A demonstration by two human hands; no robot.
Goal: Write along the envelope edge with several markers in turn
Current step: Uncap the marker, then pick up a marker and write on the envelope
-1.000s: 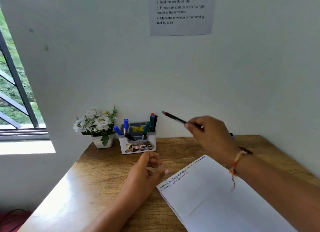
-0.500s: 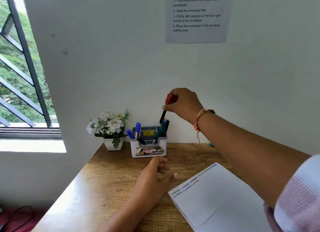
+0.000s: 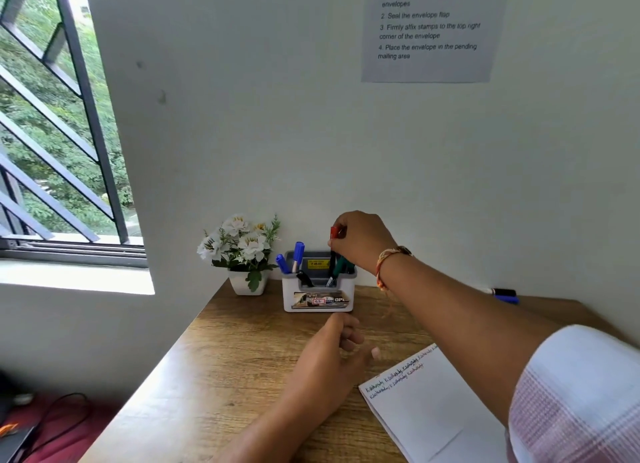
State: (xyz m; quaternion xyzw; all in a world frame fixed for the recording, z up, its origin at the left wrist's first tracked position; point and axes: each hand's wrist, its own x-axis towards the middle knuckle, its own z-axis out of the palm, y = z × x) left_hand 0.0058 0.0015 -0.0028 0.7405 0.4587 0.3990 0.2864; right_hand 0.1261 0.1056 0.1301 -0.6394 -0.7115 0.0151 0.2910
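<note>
My right hand point(image 3: 360, 239) reaches over the white marker holder point(image 3: 318, 296) at the back of the wooden desk and pinches a red-capped marker point(image 3: 334, 246), held upright with its lower end inside the holder. Blue markers point(image 3: 297, 255), a green one point(image 3: 341, 267) and a black one stand in the holder too. The white envelope point(image 3: 433, 407) lies at the front right, with lines of coloured writing along its top edge. My left hand point(image 3: 332, 358) rests on the desk just left of the envelope, fingers loosely curled, holding nothing.
A small white pot of white flowers point(image 3: 242, 251) stands left of the holder. A blue marker point(image 3: 505, 294) lies on the desk by the back wall at the right. A printed instruction sheet point(image 3: 429, 26) hangs on the wall. A barred window point(image 3: 52, 133) is at the left.
My right hand carried the red marker from above the envelope to the holder and turned it upright; now it is lower, with its end inside the holder. The left hand stayed put.
</note>
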